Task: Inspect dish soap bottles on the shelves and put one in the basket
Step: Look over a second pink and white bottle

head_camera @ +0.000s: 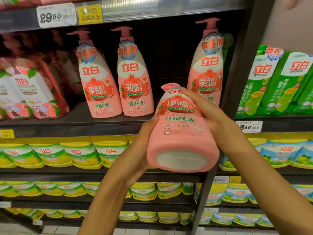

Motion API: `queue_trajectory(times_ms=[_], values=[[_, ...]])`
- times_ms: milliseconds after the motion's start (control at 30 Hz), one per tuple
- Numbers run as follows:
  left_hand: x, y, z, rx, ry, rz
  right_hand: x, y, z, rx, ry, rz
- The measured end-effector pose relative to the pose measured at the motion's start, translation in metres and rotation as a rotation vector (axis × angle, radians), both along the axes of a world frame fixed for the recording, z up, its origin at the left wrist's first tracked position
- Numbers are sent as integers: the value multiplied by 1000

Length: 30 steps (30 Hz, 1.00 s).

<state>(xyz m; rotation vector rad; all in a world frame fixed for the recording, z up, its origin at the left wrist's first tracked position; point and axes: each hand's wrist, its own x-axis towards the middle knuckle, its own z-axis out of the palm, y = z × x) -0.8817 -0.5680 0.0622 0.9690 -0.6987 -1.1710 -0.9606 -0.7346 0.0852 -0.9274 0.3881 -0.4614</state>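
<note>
Nearest the camera, both forearms reach up from the bottom edge toward the middle of the view. The left hand cups the lower left side of a pink dish soap bottle, its fingers wrapped behind the bottle and its thumb along the edge. The right hand grips the upper right side, fingers curled over the label near the neck. The bottle is held in the air in front of the shelves, tipped so that its pale oval base faces the camera and its pink top points away toward 12 o'clock.

Behind it, on the dark shelf, three matching pink pump bottles stand upright: two side by side at about 10 o'clock from the held bottle, and one just behind it at 1 o'clock. Red and pink refill pouches lean at 9 o'clock. Green refill pouches fill the next bay at 3 o'clock.

A white price tag and a yellow tag sit on the shelf edge at 11 o'clock. Lower shelves at 6 to 8 o'clock carry rows of yellow-green pouches.
</note>
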Motion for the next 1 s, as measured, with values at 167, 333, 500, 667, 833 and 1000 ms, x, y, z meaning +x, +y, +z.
queue_trajectory(times_ms=[167,333,500,667,833,1000], values=[[3,7,-10,109,-214,-11,4,3,12,-184,-70,55],[6,1,-20,93,-410,94,6,2,12,-538,-105,28],[9,-9,-37,37,-488,147,-5,3,4,-636,-89,45],[23,-15,-48,-21,-588,134,-23,14,1,-762,-197,22],[29,-17,-48,-83,-651,155,-35,31,9,-1004,-205,-21],[31,-16,-47,-112,-597,145,-29,32,12,-980,-187,-42]])
